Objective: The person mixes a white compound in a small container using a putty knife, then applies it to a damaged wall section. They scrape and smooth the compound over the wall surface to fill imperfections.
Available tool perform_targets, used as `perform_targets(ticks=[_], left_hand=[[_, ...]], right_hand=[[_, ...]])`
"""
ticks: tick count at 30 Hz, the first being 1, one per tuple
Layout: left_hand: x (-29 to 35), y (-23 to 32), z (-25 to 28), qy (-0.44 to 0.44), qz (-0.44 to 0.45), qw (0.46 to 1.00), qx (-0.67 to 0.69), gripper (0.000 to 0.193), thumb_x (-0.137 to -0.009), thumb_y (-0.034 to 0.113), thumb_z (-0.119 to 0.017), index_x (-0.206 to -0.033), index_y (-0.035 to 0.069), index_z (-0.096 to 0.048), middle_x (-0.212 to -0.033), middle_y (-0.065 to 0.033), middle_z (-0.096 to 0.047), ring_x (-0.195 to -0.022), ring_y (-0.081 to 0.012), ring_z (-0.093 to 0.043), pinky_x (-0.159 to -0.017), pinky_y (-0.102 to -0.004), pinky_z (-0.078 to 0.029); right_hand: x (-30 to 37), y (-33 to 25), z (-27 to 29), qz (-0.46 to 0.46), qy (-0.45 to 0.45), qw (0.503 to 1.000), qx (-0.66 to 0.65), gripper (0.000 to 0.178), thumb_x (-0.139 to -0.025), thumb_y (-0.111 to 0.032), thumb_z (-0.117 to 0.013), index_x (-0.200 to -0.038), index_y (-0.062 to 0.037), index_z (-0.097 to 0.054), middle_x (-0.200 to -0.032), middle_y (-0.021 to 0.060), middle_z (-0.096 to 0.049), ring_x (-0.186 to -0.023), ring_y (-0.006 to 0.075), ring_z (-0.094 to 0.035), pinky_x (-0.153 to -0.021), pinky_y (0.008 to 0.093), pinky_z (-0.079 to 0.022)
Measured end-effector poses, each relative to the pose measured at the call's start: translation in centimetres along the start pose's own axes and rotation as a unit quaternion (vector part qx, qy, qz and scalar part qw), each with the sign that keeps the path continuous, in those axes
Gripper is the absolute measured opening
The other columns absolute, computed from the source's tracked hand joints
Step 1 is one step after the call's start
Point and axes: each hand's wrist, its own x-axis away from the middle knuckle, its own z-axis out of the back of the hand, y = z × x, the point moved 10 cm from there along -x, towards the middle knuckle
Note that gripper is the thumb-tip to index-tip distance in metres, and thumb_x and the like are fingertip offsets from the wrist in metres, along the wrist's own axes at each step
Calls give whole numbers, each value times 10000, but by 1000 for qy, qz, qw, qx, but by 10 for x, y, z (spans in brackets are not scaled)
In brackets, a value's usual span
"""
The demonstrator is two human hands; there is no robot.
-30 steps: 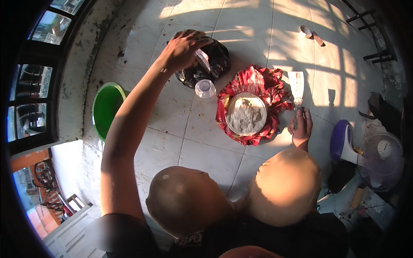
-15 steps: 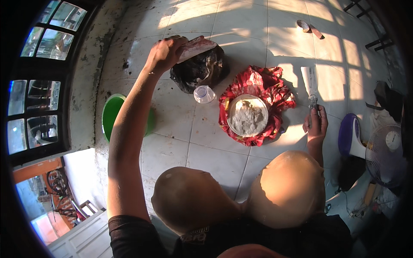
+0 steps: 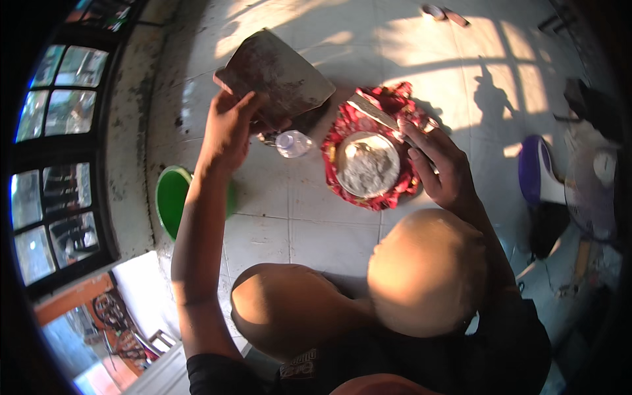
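My left hand [image 3: 227,128] grips the near left edge of a flat brown rectangular board [image 3: 280,82] with pale smears, raised and tilted over a black plastic bag that it mostly hides. In my right hand [image 3: 444,164] is a putty knife [image 3: 372,113], its broad blade whitish and pointing left. The blade hangs above the far side of a round bowl [image 3: 341,179] holding a lumpy white paste [image 3: 372,168]. Crumpled red plastic [image 3: 339,122] surrounds the bowl. A clear plastic bottle [image 3: 294,143] stands between the board and the bowl.
A green bucket [image 3: 172,204] stands by the wall to the left. On the tiled floor at the far right lie a tape roll [image 3: 433,12] and a small brown piece [image 3: 455,18]. A purple and white object [image 3: 540,168] and a fan [image 3: 596,191] stand at the right.
My left hand has lifted and turned the board, so its broad face shows. My right hand has swung the putty knife left from beside the red plastic to above it.
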Motion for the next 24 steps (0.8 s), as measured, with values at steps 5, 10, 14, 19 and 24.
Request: perform_targets(ticks=[5,10,14,19,24], left_hand=[[26,-83,-96,-118,129,965,194,396,-1010,22,-497,-1394,-70,-478,-1267,-229,-670,-1112,-371,-729,-981,-516,-631],[42,-120,-137,-137,160,963,167,395,-1028,13,-477,-1415,-67,-498,-1302,-220,-665,-1168,-368,-705,-990,-512,-625],[42,-122,-131,-146,189,961,139,385,-1019,50,-542,-1392,-45,-538,-1252,-200,-697,-1071,-329,-749,-911,-487,-655],[50,-131,-125,-133,198,966,96,393,-1031,86,-533,-1407,-25,-500,-1257,-201,-702,-1085,-341,-754,-950,-530,-650],[62,-142,-126,-127,214,962,111,405,-1027,83,-540,-1416,-15,-486,-1260,-189,-690,-1079,-337,-751,-929,-532,-660]], right_hand=[[60,29,16,-89,-17,992,90,535,-942,-71,-694,-1459,-206,-659,-897,113,-584,-711,276,-642,-647,402,-535],[114,56,38,-125,0,983,132,436,-946,-109,-699,-1375,-185,-726,-844,86,-562,-654,241,-598,-610,380,-509],[127,66,44,-130,6,986,104,404,-939,-84,-700,-1337,-134,-745,-827,72,-549,-638,210,-575,-585,356,-480],[120,66,32,-121,3,989,80,427,-926,-112,-701,-1343,-195,-741,-841,69,-559,-649,229,-603,-596,378,-516],[123,67,15,-121,-32,990,67,486,-906,-105,-700,-1375,-231,-722,-854,73,-573,-652,242,-605,-606,383,-531]])
